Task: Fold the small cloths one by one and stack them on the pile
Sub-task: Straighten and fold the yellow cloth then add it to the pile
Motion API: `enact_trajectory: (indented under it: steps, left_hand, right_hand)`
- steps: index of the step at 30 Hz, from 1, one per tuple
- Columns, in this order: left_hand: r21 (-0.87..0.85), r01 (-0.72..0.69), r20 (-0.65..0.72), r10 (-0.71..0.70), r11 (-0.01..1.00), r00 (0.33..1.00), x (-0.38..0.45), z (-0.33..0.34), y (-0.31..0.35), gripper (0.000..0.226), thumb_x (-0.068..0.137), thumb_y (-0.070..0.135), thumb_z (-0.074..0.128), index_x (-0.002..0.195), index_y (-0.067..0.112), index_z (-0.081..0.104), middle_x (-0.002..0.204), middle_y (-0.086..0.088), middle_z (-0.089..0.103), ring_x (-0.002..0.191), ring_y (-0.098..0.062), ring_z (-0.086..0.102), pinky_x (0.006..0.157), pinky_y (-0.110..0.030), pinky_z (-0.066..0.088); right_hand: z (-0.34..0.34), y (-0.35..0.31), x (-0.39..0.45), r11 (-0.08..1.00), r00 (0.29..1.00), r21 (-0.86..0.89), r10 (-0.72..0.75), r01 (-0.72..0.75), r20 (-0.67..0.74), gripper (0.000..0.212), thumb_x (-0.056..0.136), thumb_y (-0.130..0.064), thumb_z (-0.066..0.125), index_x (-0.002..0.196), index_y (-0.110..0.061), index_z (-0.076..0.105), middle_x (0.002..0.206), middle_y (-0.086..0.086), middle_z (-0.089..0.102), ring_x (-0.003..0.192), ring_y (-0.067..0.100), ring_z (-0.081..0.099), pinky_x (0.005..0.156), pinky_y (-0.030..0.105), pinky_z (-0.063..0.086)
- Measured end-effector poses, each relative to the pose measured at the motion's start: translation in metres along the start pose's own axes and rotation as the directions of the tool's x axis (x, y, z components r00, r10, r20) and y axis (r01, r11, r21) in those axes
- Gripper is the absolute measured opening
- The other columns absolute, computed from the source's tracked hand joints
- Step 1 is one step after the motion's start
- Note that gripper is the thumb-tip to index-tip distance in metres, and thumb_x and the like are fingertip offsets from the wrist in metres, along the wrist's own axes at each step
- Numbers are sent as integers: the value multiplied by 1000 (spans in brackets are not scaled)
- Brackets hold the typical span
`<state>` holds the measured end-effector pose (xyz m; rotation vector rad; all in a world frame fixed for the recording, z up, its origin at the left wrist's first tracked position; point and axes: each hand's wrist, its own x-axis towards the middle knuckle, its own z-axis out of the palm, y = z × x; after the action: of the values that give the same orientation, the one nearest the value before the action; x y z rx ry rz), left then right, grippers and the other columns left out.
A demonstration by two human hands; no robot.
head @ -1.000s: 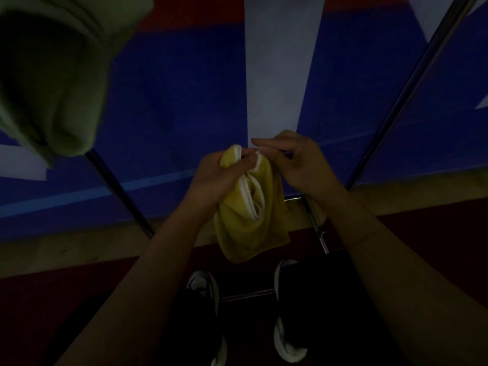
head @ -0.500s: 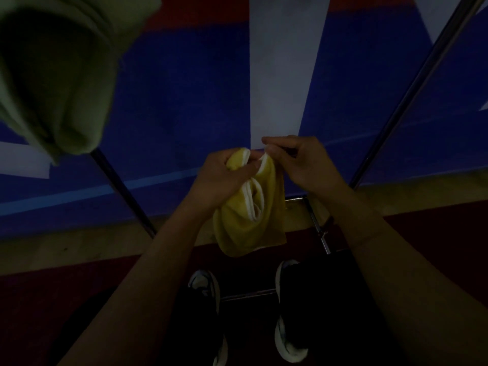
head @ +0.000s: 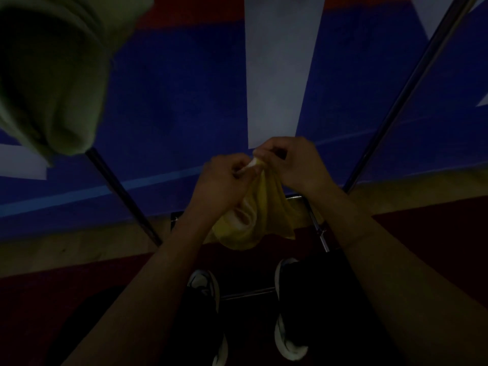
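Down nearest the person, two dark shoes with pale soles [head: 286,310] stand on a dark red floor [head: 427,228], apart from each other, with a thin metal bar [head: 247,293] running between them. Above the shoes, both forearms reach forward and meet at a small yellow cloth [head: 266,217], which hangs in the air, bunched, with a white hem showing along its top edge and in a fold lower down. The left hand [head: 221,180] has its fingers curled in, pinching the white hem at the cloth's upper left. The right hand [head: 295,165] sits just beside it, a little farther out, fingers and thumb pinching the same top edge; the two hands nearly touch. Most of the cloth drapes below the hands, over the left wrist side.

Beyond the cloth, a pale tan strip of flooring [head: 79,247] crosses the scene, and past that a blue mat [head: 171,101] with a white wedge [head: 280,70] straight ahead of the hands. Two dark metal poles slant across it, one left of the cloth [head: 124,196] and one right [head: 412,83]. Far up and left of the cloth hangs a bulky green fabric [head: 55,75], blurred and dim.
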<state>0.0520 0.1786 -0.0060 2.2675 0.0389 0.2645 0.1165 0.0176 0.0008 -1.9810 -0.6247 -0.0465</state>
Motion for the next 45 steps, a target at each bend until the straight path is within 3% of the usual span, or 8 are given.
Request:
enact_trajectory:
  steps: [10, 17, 23, 28, 32, 35, 38, 45]
  left_hand:
    - [-9, -53, -87, 52, 999, 995, -1, 6, -7, 25, 99, 40, 57, 93, 20, 71, 81, 5, 72, 75, -6, 68, 64, -22, 54]
    - [56, -104, -152, 111, 993, 982, -4, 11, -9, 26, 99, 35, 58, 87, 16, 70, 69, 22, 58, 66, 11, 59, 55, -3, 36]
    - [31, -76, -169, 80, 997, 982, -4, 5, -13, 13, 100, 37, 58, 96, 30, 68, 82, 24, 63, 80, 12, 61, 64, -3, 42]
    - [-153, -83, -222, 47, 985, 974, 2, -8, -5, 14, 99, 33, 59, 92, 24, 67, 82, 12, 67, 76, 1, 62, 63, -14, 45]
    - [-235, -75, -244, 16, 969, 970, 6, -19, -6, 17, 99, 35, 59, 92, 21, 66, 83, 11, 63, 78, -4, 59, 67, -17, 43]
    - [-274, -64, -202, 8, 960, 979, 9, -24, -8, 17, 98, 38, 60, 94, 23, 67, 88, 6, 66, 82, -8, 61, 69, -23, 46]
    - [-297, -80, -124, 44, 951, 991, 5, -21, -5, 19, 98, 37, 60, 97, 19, 67, 94, -6, 68, 84, -19, 64, 71, -32, 50]
    - [-528, -27, -113, -38, 849, 993, 0, -31, 4, 18, 96, 36, 60, 96, 19, 67, 92, -2, 68, 89, -15, 64, 78, -34, 52]
  right_hand:
    - [7, -1, 1, 998, 998, -22, -66, 66, 16, 14, 95, -23, 64, 94, -15, 75, 88, -8, 74, 85, -2, 66, 78, 6, 45]
    - [7, 8, 3, 999, 998, -27, -46, 47, 31, 16, 94, -29, 65, 93, -19, 77, 89, -6, 75, 84, 2, 68, 84, 23, 54]
    - [5, 5, -1, 999, 980, -29, 40, -35, 194, 30, 99, -34, 56, 123, -22, 69, 123, -2, 69, 109, 5, 62, 98, 19, 47]
    - [8, 4, -5, 970, 896, -161, 232, -183, 379, 45, 104, -49, 32, 127, -21, 58, 123, 1, 63, 108, 14, 59, 93, 32, 46]
    - [2, 16, -10, 939, 809, -328, 268, -99, 524, 40, 99, -46, 51, 129, -20, 58, 126, -3, 61, 112, 14, 57, 90, 25, 43]
    - [-1, 18, -9, 952, 837, -300, 211, -59, 504, 50, 97, -37, 59, 143, -22, 45, 134, -4, 52, 123, 14, 47, 96, 18, 33]
    - [3, 33, 2, 912, 831, -403, 286, -81, 478, 55, 92, -46, 62, 141, -27, 45, 140, 2, 49, 132, 25, 38, 108, 33, 32]
    - [11, 65, 9, 788, 741, -606, 467, -103, 482, 36, 93, -41, 60, 115, -14, 68, 115, 5, 65, 106, 23, 60, 94, 38, 50]
